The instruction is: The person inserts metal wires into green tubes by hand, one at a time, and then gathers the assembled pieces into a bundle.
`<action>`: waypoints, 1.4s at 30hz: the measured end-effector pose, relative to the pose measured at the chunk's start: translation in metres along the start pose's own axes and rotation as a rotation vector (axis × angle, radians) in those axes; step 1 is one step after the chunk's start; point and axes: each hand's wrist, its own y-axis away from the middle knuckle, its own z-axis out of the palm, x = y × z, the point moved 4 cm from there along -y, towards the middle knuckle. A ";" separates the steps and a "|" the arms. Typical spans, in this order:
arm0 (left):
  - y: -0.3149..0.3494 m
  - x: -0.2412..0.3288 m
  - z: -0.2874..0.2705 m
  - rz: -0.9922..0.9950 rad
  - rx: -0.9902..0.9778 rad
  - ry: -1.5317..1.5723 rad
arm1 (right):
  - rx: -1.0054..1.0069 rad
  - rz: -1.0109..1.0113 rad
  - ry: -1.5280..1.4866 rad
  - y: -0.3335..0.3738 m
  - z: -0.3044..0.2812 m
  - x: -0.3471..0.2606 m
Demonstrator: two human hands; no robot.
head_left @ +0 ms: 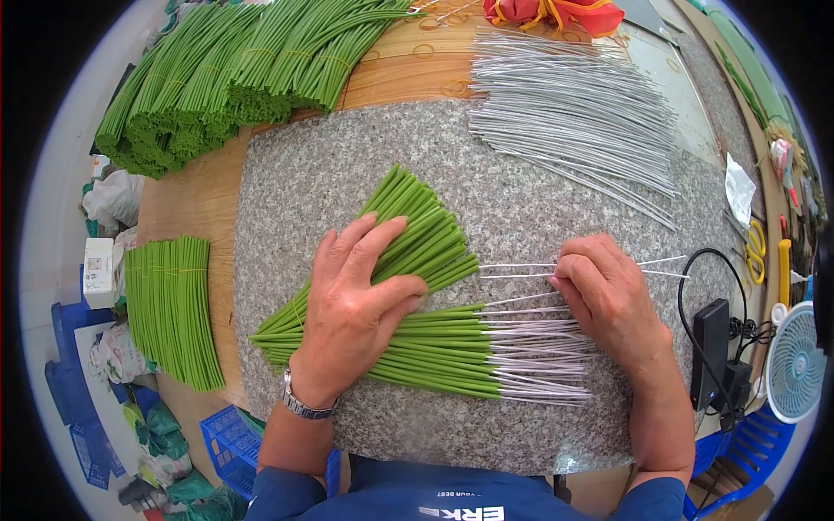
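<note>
My left hand (pixel 347 282), a watch (pixel 304 399) on its wrist, lies across a fanned bunch of thin green tubes (pixel 417 226) on the grey stone slab, fingers apart and touching the tubes. My right hand (pixel 604 291) is closed in a pinch on thin white wires (pixel 665 268). Their far ends point right, and their near ends reach the open ends of green tubes. Below, a row of green tubes (pixel 434 347) has white wires (pixel 543 360) sticking out at the right. The tubes' left ends are gathered, with a rubber band (pixel 298 310) near them.
Loose silvery wires (pixel 573 113) are piled at the far right of the stone slab (pixel 295 182). Large green tube bundles (pixel 261 61) lie far left, a smaller bundle (pixel 174 313) nearer. At right are a black cabled box (pixel 711 352), yellow scissors (pixel 756 252) and a fan (pixel 795 365).
</note>
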 end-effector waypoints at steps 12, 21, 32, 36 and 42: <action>0.001 -0.001 0.002 -0.004 0.003 0.004 | 0.004 -0.040 -0.014 -0.003 0.001 0.000; 0.002 -0.003 0.002 0.009 0.017 -0.016 | -0.052 -0.078 -0.114 -0.004 -0.001 0.000; 0.001 0.000 0.001 0.007 -0.011 -0.003 | -0.068 -0.220 -0.065 -0.008 0.021 -0.045; 0.002 0.000 0.000 0.001 -0.014 0.000 | 0.133 -0.057 -0.039 -0.005 0.004 -0.028; 0.001 0.000 0.001 0.008 -0.013 0.001 | 0.074 0.049 0.207 0.000 0.000 -0.014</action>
